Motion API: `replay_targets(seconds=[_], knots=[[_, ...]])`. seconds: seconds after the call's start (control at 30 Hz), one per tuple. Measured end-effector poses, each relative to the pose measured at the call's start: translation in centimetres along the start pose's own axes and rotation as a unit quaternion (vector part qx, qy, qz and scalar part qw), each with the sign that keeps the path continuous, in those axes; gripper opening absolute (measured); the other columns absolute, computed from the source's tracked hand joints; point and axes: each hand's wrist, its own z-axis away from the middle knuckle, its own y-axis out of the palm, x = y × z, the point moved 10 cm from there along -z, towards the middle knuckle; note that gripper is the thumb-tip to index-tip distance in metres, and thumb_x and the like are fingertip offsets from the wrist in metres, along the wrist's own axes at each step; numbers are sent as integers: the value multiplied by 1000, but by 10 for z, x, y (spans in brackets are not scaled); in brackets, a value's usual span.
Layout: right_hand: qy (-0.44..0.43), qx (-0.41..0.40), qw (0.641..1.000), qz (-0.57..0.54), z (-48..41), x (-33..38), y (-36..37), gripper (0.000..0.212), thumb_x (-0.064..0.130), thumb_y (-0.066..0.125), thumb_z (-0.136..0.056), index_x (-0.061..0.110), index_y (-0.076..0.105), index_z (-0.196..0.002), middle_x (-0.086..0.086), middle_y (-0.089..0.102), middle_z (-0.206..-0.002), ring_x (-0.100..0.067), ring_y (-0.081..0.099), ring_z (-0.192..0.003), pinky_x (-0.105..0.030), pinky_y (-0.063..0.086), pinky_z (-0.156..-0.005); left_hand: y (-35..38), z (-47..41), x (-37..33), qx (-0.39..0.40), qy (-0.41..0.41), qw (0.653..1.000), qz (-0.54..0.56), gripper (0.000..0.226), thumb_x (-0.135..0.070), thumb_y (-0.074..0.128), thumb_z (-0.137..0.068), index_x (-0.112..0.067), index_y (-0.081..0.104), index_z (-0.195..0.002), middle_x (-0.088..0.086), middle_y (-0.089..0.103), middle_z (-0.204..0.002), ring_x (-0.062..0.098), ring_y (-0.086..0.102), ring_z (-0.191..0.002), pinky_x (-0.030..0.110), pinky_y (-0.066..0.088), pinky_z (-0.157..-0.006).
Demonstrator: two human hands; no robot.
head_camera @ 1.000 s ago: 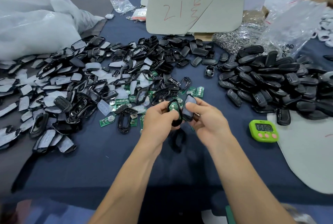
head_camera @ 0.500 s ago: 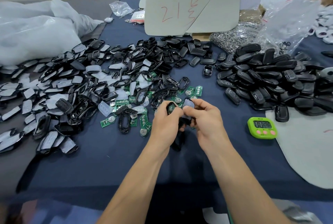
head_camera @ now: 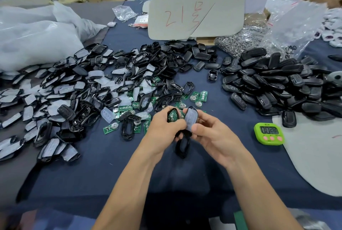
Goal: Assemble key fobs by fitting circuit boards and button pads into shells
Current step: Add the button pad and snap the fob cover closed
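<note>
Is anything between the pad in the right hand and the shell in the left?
Nothing visible does. The right hand holds the button pad right beside the shell gripped by the left hand, with the green circuit board showing inside it.

Two hands (head_camera: pixel 164 128) (head_camera: pixel 214 137), one green timer (head_camera: pixel 268 133)

A grey board (head_camera: pixel 218 13) propped upright at the far side of the bench (head_camera: pixel 92 165) bears red handwriting: the number 21, then one character too loosely drawn to read. A green timer (head_camera: pixel 268 133) lying on the bench shows 00 28.
</note>
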Motion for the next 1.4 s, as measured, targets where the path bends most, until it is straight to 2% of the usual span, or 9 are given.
replay_targets(seconds=[0.13, 0.27, 0.37, 0.47, 0.7, 0.97, 1.13, 1.27, 1.4], knots=[[15, -1, 998, -64, -2, -6, 0, 76, 24, 101, -56, 3, 70, -122, -22, 65, -113, -39, 59, -98, -55, 35, -105, 1, 1, 5, -4, -9, 1000, 5, 13, -12, 63, -71, -21, 55, -74, -3, 55, -56, 16, 51, -47, 24, 41, -44], [34, -40, 987, -150, -2, -14, -12, 37, 7, 84, -68, 13, 81, -104, -13, 74, -112, -27, 72, -103, -44, 51, -107, -5, 0, 9, -34, -20, 998, 58, 6, -22, 60, -80, -19, 61, -75, 6, 65, -70, 20, 56, -54, 27, 45, -50], [38, -32, 982, -180, 1, -14, -12, 36, 10, 83, -66, 15, 82, -101, -12, 77, -111, -25, 75, -101, -37, 62, -87, -12, 1, 12, -54, -24, 995, 85, 18, -13, 47, -84, -21, 60, -74, 11, 69, -77, 21, 57, -57, 29, 49, -54], [39, -19, 982, -182, 2, -14, -11, 34, 8, 79, -74, 13, 81, -107, -14, 76, -112, -26, 75, -99, -37, 61, -87, -16, 1, 13, -60, -19, 997, 39, 28, -8, 52, -84, -28, 68, -71, 3, 73, -79, 17, 63, -69, 29, 52, -63], [1, -103, 993, -53, 1, -7, -20, 35, 5, 73, -80, 14, 75, -114, -10, 77, -107, -18, 72, -94, -34, 58, -95, -29, -2, 18, -97, -6, 993, -70, 15, -23, 71, -70, -21, 80, -82, -1, 67, -72, 17, 51, -67, 36, 43, -70], [15, -117, 989, 89, 2, -5, -14, 37, -7, 73, -87, 13, 75, -119, -5, 77, -103, -12, 72, -90, -28, 61, -81, -39, 4, 10, -138, -6, 979, -147, 33, -33, 74, -65, -50, 79, -93, -18, 78, -80, 3, 73, -65, 27, 61, -70], [6, -109, 983, 147, 1, -3, -10, 37, -8, 78, -82, 13, 78, -112, -9, 80, -103, -17, 76, -89, -25, 59, -73, -27, 1, 18, -79, -33, 994, -65, 27, -12, 76, -89, -25, 80, -113, -5, 81, -92, 11, 76, -82, 28, 61, -69], [-26, -136, 956, 257, 4, 12, -16, 41, -1, 83, -76, 25, 82, -108, 4, 81, -99, -15, 76, -99, -32, 60, -88, -17, 4, 27, 1, -66, 997, 34, 32, -2, 63, -100, -19, 72, -126, -5, 78, -91, 7, 73, -78, 23, 60, -70], [-38, -144, 926, 348, 7, 23, -13, 47, 4, 85, -69, 43, 81, -95, 20, 79, -88, 5, 73, -88, -7, 52, -73, -13, 5, 28, 25, -48, 998, 33, 43, 11, 67, -93, -13, 69, -127, 9, 79, -105, 15, 73, -82, 25, 61, -69]])
